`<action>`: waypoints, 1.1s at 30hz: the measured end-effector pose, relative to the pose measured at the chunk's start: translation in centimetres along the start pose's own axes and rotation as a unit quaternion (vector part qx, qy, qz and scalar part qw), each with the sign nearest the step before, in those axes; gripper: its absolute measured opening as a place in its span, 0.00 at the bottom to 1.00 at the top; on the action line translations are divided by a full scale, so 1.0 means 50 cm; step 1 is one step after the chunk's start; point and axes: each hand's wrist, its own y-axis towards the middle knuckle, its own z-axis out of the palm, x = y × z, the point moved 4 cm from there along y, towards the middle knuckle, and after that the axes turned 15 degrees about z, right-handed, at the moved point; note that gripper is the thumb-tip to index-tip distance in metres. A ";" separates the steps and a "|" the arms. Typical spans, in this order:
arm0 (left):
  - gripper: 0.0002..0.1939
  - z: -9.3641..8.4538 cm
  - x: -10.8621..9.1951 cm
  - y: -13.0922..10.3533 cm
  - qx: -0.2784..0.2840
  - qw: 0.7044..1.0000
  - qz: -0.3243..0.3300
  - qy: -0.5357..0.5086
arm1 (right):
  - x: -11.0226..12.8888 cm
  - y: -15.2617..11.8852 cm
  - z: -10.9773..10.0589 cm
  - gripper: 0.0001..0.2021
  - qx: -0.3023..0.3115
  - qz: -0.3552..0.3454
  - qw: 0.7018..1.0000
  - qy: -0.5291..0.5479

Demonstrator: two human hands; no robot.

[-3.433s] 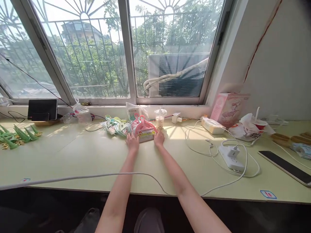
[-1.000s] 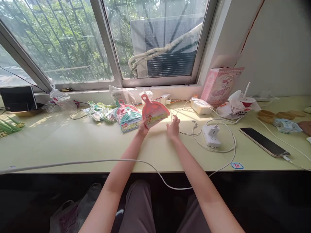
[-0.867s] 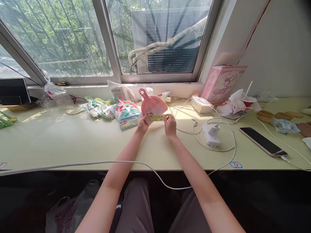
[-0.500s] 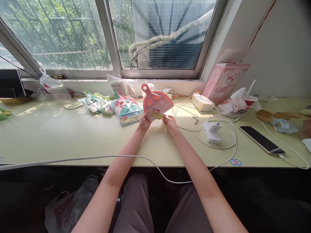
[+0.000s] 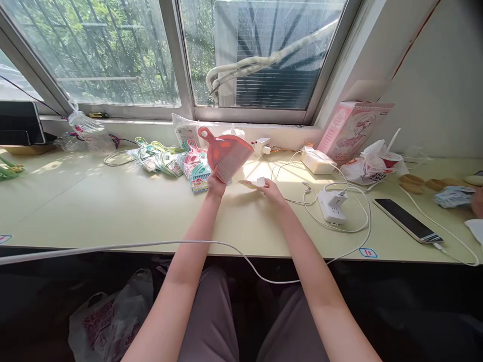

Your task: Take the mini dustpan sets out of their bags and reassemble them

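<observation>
My left hand (image 5: 216, 186) is closed round the lower edge of a pink dustpan (image 5: 228, 146), which stands tilted above the table with its ring handle up and to the left. Pale brush bristles show across the pan. To the right, my right hand (image 5: 272, 193) pinches a thin yellowish printed card (image 5: 248, 184) with a white part near the fingertips, apart from the dustpan. Just behind my left hand lie bagged dustpan sets, a pink one (image 5: 193, 156) and a teal one (image 5: 199, 180) partly hidden. More green bagged sets (image 5: 160, 158) lie to their left.
A white power strip (image 5: 331, 207) with looped cables and a phone (image 5: 407, 220) lie on the right. Behind them stand a white box (image 5: 319, 161) and a pink box (image 5: 356, 128). A white cable (image 5: 151, 245) crosses before my arms. Another person's hand (image 5: 477, 201) shows at the right edge.
The printed card has come away from the dustpan and is now in my right hand. My left hand has moved the dustpan a little left and tilted it. The view has shifted slightly.
</observation>
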 end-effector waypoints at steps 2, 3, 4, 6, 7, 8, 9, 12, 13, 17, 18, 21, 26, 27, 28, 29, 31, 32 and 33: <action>0.20 -0.003 -0.007 0.001 -0.003 1.000 -0.005 -0.004 | 0.002 -0.005 -0.004 0.32 -0.035 0.018 0.999 0.000; 0.20 -0.002 -0.009 0.000 -0.004 1.000 -0.010 -0.006 | 0.007 -0.010 -0.006 0.34 -0.057 0.018 0.998 0.004; 0.19 0.000 -0.009 -0.003 -0.004 1.000 -0.016 -0.008 | 0.015 -0.017 -0.009 0.33 -0.084 0.001 0.996 0.016; 0.19 0.009 -0.006 -0.012 -0.002 1.000 -0.029 -0.006 | 0.035 -0.032 -0.011 0.28 -0.104 -0.056 0.992 0.043; 0.19 0.015 -0.003 -0.017 0.002 0.999 -0.035 -0.003 | 0.045 -0.040 -0.010 0.25 -0.092 -0.082 0.991 0.060; 0.20 0.021 0.000 -0.023 0.009 0.999 -0.040 0.001 | 0.052 -0.046 -0.008 0.23 -0.069 -0.101 0.989 0.080; 0.20 0.028 0.002 -0.029 0.019 0.999 -0.045 0.003 | 0.056 -0.051 -0.007 0.22 -0.047 -0.109 0.988 0.102; 0.22 0.052 0.006 -0.045 0.078 0.995 -0.054 -0.014 | 0.055 -0.057 -0.012 0.19 -0.038 -0.079 0.984 0.156; 0.22 0.060 0.006 -0.049 0.100 0.993 -0.053 -0.025 | 0.052 -0.056 -0.016 0.17 -0.050 -0.064 0.983 0.165; 0.22 0.077 0.002 -0.059 0.142 0.987 -0.043 -0.056 | 0.050 -0.054 -0.027 0.14 -0.099 -0.064 0.981 0.154; 0.23 0.078 0.002 -0.060 0.145 0.987 -0.043 -0.059 | 0.050 -0.053 -0.028 0.13 -0.109 -0.071 0.981 0.145; 0.25 0.073 0.007 -0.059 0.134 0.988 -0.050 -0.055 | 0.047 -0.048 -0.024 0.13 -0.101 -0.079 0.983 0.135; 0.26 0.047 0.019 -0.051 0.068 0.995 -0.057 -0.039 | 0.046 -0.039 -0.008 0.15 -0.044 -0.077 0.982 0.167; 0.26 0.043 0.022 -0.049 0.054 0.996 -0.062 -0.037 | 0.048 -0.039 -0.005 0.17 -0.032 -0.077 0.982 0.172; 0.26 0.038 0.025 -0.047 0.041 0.996 -0.066 -0.034 | 0.051 -0.040 -0.001 0.19 -0.018 -0.076 0.982 0.175; 0.25 0.033 0.028 -0.045 0.029 0.997 -0.069 -0.032 | 0.053 -0.040 0.004 0.21 -0.005 -0.072 0.982 0.177; 0.25 0.028 0.032 -0.041 0.019 0.997 -0.071 -0.030 | 0.056 -0.043 0.011 0.26 0.014 -0.067 0.982 0.178; 0.25 0.026 0.034 -0.039 0.018 0.997 -0.070 -0.030 | 0.056 -0.044 0.013 0.27 0.017 -0.069 0.982 0.176; 0.25 0.025 0.036 -0.038 0.019 0.997 -0.070 -0.032 | 0.055 -0.044 0.014 0.26 0.017 -0.072 0.983 0.169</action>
